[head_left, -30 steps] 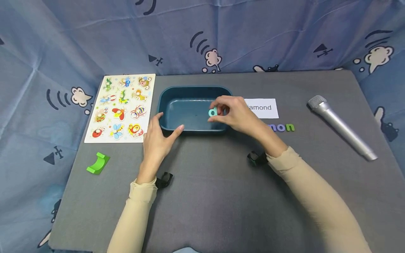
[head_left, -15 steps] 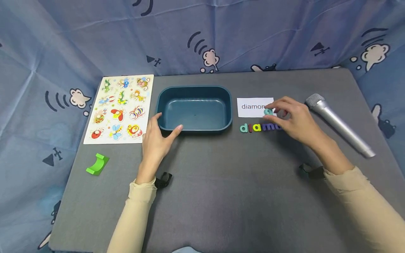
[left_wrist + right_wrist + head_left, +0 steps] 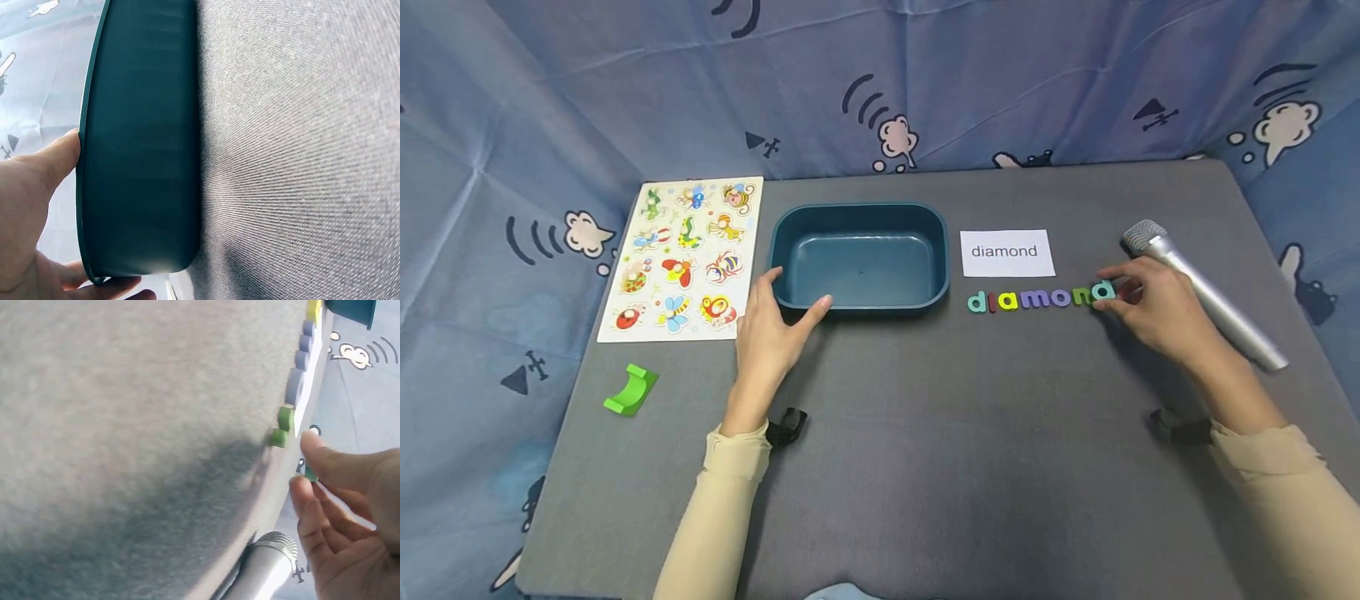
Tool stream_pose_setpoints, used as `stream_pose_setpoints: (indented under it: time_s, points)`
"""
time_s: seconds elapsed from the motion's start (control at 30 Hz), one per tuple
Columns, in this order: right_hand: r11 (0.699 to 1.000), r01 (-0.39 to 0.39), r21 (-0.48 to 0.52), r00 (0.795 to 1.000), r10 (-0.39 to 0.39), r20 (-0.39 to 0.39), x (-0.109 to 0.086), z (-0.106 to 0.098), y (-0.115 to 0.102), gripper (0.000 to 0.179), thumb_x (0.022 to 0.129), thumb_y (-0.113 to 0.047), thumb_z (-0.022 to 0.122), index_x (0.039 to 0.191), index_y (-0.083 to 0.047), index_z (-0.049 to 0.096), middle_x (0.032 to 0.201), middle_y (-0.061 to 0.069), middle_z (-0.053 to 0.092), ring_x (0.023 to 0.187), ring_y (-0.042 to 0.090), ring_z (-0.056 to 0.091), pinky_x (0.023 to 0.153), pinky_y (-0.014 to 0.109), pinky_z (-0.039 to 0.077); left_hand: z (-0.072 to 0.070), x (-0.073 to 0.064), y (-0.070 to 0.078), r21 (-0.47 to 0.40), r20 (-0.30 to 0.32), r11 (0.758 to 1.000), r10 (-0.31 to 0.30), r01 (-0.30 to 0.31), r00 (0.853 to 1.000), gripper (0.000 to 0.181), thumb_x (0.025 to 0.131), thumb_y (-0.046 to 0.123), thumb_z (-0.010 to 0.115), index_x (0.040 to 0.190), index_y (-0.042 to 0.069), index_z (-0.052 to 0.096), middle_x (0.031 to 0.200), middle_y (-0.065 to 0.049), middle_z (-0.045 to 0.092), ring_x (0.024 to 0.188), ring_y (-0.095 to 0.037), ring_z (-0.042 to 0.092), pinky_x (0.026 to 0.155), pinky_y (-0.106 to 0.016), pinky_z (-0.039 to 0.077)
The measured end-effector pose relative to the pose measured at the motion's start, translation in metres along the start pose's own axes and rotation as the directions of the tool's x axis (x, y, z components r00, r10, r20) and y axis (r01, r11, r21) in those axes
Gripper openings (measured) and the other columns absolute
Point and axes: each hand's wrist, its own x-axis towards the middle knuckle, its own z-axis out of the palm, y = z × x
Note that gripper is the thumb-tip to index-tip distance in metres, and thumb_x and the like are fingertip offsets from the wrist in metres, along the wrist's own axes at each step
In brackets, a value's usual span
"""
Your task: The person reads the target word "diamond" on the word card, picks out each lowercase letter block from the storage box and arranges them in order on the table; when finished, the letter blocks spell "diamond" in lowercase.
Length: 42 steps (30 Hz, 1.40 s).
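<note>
My right hand [image 3: 1161, 308] pinches a teal letter d [image 3: 1102, 290] between thumb and fingers, at the right end of a row of coloured letters [image 3: 1033, 299]. The right wrist view shows the hand a little above the table, beside the green letter n [image 3: 285, 419]; most of the teal d is hidden there. With thumb and fingers round its front left corner, my left hand [image 3: 770, 329] holds a dark teal plastic box [image 3: 861, 310]. In the left wrist view the thumb lies on the box's rim [image 3: 84, 125] and fingers curl at its end.
A white card [image 3: 1008, 253] printed "diamond" lies behind the letters. Just beyond my right hand is a silver microphone [image 3: 1213, 304]. At the left are an insect sticker board [image 3: 681, 258] and a green curved block [image 3: 631, 390]. A patterned cloth [image 3: 820, 83] hangs behind the table.
My right hand has carried the teal d from over the box rightward to the end of the letter row, uncovering the card. My left hand has stayed on the box.
</note>
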Motion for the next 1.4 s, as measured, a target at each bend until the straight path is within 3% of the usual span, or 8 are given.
stream_pose_setpoints:
  time_s: [0.2, 0.37, 0.67, 1.13, 1.2, 1.27, 1.33, 1.4]
  points:
    - [0.996, -0.085, -0.024, 0.995, 0.086, 0.043, 0.0, 0.003, 0.007, 0.036, 0.081, 0.002, 0.088, 0.113, 0.009, 0.074, 0.101, 0.028, 0.068, 0.069, -0.021, 0.042, 0.067, 0.016, 0.035, -0.001, 0.0, 0.001, 0.003, 0.021, 1.0, -0.008, 0.008, 1.0, 0.097, 0.092, 0.063, 0.072, 0.165, 0.012, 0.032, 0.168, -0.016, 0.04, 0.149, -0.04, 0.045, 0.118, -0.062, 0.034]
    - [0.992, -0.128, -0.018, 0.99, 0.129, 0.065, 0.0, 0.004, 0.012, 0.036, 0.082, 0.001, 0.088, 0.114, 0.01, 0.074, 0.106, 0.031, 0.067, 0.068, -0.022, 0.042, 0.066, 0.015, 0.034, 0.0, -0.001, 0.002, -0.001, 0.022, 1.0, -0.003, 0.003, 1.0, 0.097, 0.092, 0.063, 0.072, 0.165, 0.012, 0.032, 0.168, -0.015, 0.04, 0.151, -0.037, 0.043, 0.117, -0.06, 0.034]
    - [0.992, -0.126, 0.014, 0.99, 0.124, 0.071, -0.001, 0.007, 0.015, 0.037, 0.081, 0.003, 0.087, 0.114, 0.012, 0.073, 0.108, 0.031, 0.067, 0.069, -0.023, 0.042, 0.068, 0.008, 0.033, -0.001, -0.001, 0.001, 0.0, 0.018, 1.0, 0.001, -0.001, 1.0, 0.097, 0.092, 0.063, 0.073, 0.164, 0.012, 0.033, 0.168, -0.016, 0.04, 0.15, -0.038, 0.044, 0.117, -0.061, 0.034]
    - [0.995, -0.095, 0.019, 0.995, 0.095, 0.039, -0.004, 0.011, 0.017, 0.036, 0.082, 0.006, 0.084, 0.117, 0.01, 0.074, 0.109, 0.028, 0.068, 0.071, -0.023, 0.043, 0.076, 0.021, 0.035, -0.001, 0.0, 0.0, -0.003, 0.023, 1.0, -0.006, 0.006, 1.0, 0.097, 0.092, 0.063, 0.073, 0.164, 0.012, 0.033, 0.168, -0.016, 0.039, 0.15, -0.039, 0.044, 0.117, -0.062, 0.035]
    - [0.994, -0.108, 0.01, 0.993, 0.108, 0.043, -0.004, 0.011, 0.015, 0.039, 0.083, 0.004, 0.085, 0.12, 0.009, 0.073, 0.11, 0.028, 0.067, 0.071, -0.017, 0.048, 0.076, 0.022, 0.036, -0.001, 0.0, 0.0, -0.007, 0.028, 1.0, -0.001, 0.001, 1.0, 0.097, 0.092, 0.063, 0.073, 0.164, 0.011, 0.032, 0.168, -0.016, 0.039, 0.15, -0.04, 0.044, 0.118, -0.062, 0.034]
    - [0.993, -0.121, -0.004, 0.992, 0.121, 0.043, -0.004, 0.011, 0.011, 0.044, 0.086, -0.001, 0.085, 0.127, 0.008, 0.07, 0.113, 0.028, 0.065, 0.075, -0.001, 0.058, 0.079, 0.028, 0.038, -0.001, 0.001, -0.001, -0.016, 0.032, 1.0, 0.008, -0.007, 0.999, 0.097, 0.092, 0.062, 0.073, 0.164, 0.011, 0.032, 0.168, -0.017, 0.039, 0.15, -0.04, 0.043, 0.118, -0.062, 0.034]
    - [0.991, -0.135, -0.02, 0.99, 0.136, 0.033, -0.004, 0.011, 0.005, 0.049, 0.091, -0.009, 0.083, 0.134, 0.006, 0.065, 0.118, 0.029, 0.063, 0.085, 0.02, 0.063, 0.084, 0.04, 0.043, -0.002, 0.002, -0.002, -0.026, 0.032, 0.999, 0.021, -0.02, 0.999, 0.097, 0.092, 0.061, 0.073, 0.164, 0.01, 0.033, 0.167, -0.018, 0.039, 0.151, -0.04, 0.042, 0.119, -0.062, 0.033]
    - [0.989, -0.149, -0.018, 0.989, 0.15, 0.019, -0.003, 0.01, -0.002, 0.055, 0.096, -0.019, 0.079, 0.142, 0.004, 0.06, 0.13, 0.031, 0.06, 0.106, 0.042, 0.062, 0.095, 0.057, 0.042, -0.001, 0.002, -0.004, -0.034, 0.026, 0.999, 0.039, -0.038, 0.999, 0.096, 0.093, 0.06, 0.074, 0.163, 0.009, 0.033, 0.166, -0.019, 0.039, 0.152, -0.039, 0.04, 0.121, -0.061, 0.032]
